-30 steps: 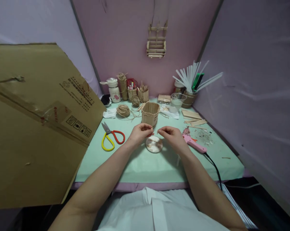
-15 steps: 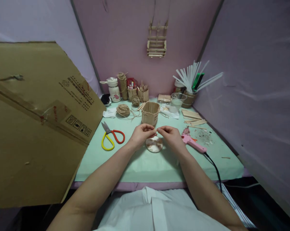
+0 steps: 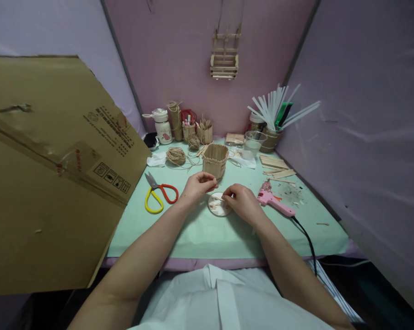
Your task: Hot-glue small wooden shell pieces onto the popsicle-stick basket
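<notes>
My left hand hovers just left of a small round white dish on the green mat, its fingers curled in a pinch; what it holds is too small to make out. My right hand rests at the dish's right rim, fingertips pinched together over small brownish bits in the dish. Just behind both hands stands a small basket made of wooden sticks.
Yellow-and-red scissors lie left of my hands, a pink glue gun with a black cord to the right. Twine balls, jars, a clear cup, loose wooden sticks and white rods fill the back. A big cardboard sheet leans at left.
My right hand has dropped from in front of the left hand down onto the dish's rim. The left hand has drawn back slightly to the left.
</notes>
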Available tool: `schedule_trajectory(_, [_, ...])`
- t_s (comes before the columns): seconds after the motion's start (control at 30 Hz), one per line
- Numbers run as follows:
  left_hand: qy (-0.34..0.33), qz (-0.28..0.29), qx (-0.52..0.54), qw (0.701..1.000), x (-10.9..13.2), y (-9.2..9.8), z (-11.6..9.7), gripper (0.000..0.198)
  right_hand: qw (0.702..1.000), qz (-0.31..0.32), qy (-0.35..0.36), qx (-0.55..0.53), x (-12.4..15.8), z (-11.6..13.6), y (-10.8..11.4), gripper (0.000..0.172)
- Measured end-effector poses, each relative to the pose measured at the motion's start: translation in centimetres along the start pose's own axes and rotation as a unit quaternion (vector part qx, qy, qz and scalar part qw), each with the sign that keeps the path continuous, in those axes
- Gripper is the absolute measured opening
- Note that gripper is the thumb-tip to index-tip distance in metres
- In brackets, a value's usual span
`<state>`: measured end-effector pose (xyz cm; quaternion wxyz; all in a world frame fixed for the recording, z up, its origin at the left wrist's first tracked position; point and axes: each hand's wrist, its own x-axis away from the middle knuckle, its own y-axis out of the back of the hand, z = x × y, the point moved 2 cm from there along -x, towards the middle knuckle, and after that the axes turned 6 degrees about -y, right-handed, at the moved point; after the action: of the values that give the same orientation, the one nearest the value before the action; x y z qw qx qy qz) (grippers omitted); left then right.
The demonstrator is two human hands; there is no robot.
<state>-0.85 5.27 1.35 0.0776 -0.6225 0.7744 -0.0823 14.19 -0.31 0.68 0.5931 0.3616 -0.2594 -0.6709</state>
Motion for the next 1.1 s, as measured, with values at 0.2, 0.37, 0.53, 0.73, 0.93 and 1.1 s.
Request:
schedule_trajectory(0.2, [-0.005,0.002,-0.012,1.0,0.2,-0.2,-0.1,0.022,0.99,0.058,0.106,0.07,0.3,0.8,-0.8,0.022])
schedule_trajectory(0.37, [-0.014,0.007,-0.02,1.0,0.1,0.0,0.1,0.021,0.977,0.111,0.138,0.116,0.5,2.0,-1.2,0.017])
schedule_trajectory(0.53, [-0.016,0.01,-0.019,1.0,0.1,0.0,0.1,0.02,0.973,0.13,0.136,0.132,0.6,2.4,-1.1,0.019])
schedule_trajectory(0.73, [-0.006,0.009,-0.021,1.0,0.2,-0.1,-0.1,0.02,0.97,0.116,0.123,0.172,0.4,2.4,-1.5,0.019])
schedule_trajectory(0.93, [-0.004,0.013,-0.017,1.0,0.3,-0.1,-0.2,0.022,0.973,0.083,0.104,0.19,0.4,1.9,-1.9,0.018])
schedule_trajectory(1.1, [-0.006,0.008,-0.022,1.0,0.3,-0.1,-0.1,0.019,0.97,0.094,0.131,0.184,0.3,2.1,-1.7,0.016])
